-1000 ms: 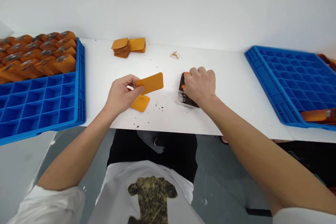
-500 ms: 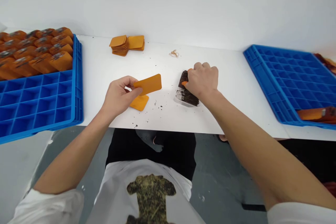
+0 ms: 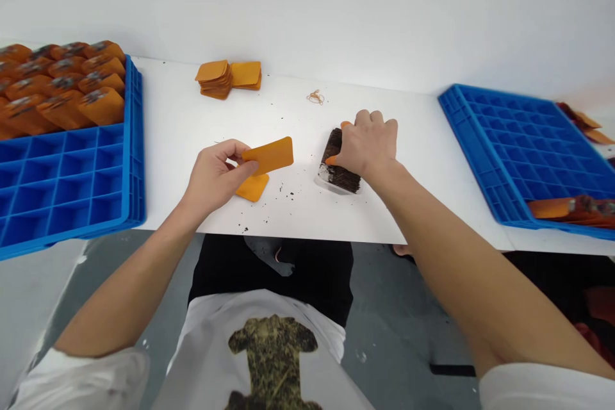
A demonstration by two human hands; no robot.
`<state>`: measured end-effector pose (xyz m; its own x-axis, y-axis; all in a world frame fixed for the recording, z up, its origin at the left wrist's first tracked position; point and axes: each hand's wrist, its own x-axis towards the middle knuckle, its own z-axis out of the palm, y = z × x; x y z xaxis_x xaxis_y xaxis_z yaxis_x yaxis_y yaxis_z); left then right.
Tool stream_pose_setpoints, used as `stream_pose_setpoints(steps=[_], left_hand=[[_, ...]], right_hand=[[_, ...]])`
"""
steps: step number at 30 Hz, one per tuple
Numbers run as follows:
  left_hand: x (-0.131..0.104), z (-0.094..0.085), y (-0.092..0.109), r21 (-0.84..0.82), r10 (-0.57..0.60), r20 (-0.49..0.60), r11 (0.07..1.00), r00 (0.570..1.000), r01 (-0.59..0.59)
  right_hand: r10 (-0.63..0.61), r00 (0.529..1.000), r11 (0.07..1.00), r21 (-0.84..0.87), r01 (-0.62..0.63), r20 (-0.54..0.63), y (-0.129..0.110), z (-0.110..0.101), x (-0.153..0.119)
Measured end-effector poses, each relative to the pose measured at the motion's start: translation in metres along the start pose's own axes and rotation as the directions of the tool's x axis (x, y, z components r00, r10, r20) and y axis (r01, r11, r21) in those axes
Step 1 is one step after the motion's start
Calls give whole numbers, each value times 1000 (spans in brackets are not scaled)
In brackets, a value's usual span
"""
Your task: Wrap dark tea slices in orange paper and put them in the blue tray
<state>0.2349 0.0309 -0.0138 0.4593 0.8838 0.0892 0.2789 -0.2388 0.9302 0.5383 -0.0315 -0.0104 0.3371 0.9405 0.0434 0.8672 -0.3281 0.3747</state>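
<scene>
My left hand [image 3: 216, 174] pinches a flat orange rounded-corner piece, like a small paper pouch [image 3: 270, 156], by its left end. Below it on the table lies another orange piece [image 3: 254, 188], partly covered by the hand. My right hand [image 3: 369, 144], with orange covers on thumb and index fingertips, is over a clear plastic box [image 3: 331, 184] filled with thin dark brown strips [image 3: 346, 178]. Its thumb and index finger are spread apart against the strips; the other fingers curl above, and nothing shows between them.
Two stacks of orange pieces [image 3: 214, 77] stand at the back, with loose rubber bands [image 3: 316, 97] to their right. A blue compartment tray [image 3: 135, 147] at left holds rows of filled orange pouches. Another blue tray [image 3: 473, 154] is at right. Dark crumbs dot the white table.
My right thumb has moved down away from the index finger, widening the gap over the strips. My left hand keeps its hold on the orange pouch. The whole view shifts slightly.
</scene>
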Motion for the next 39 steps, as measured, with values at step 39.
stream_pose_setpoints(steps=[39], left_hand=[[-42, -22, -21, -336, -212, 170, 906, 962, 259]], right_hand=[[365, 898, 64, 956, -288, 246, 72, -17, -27]])
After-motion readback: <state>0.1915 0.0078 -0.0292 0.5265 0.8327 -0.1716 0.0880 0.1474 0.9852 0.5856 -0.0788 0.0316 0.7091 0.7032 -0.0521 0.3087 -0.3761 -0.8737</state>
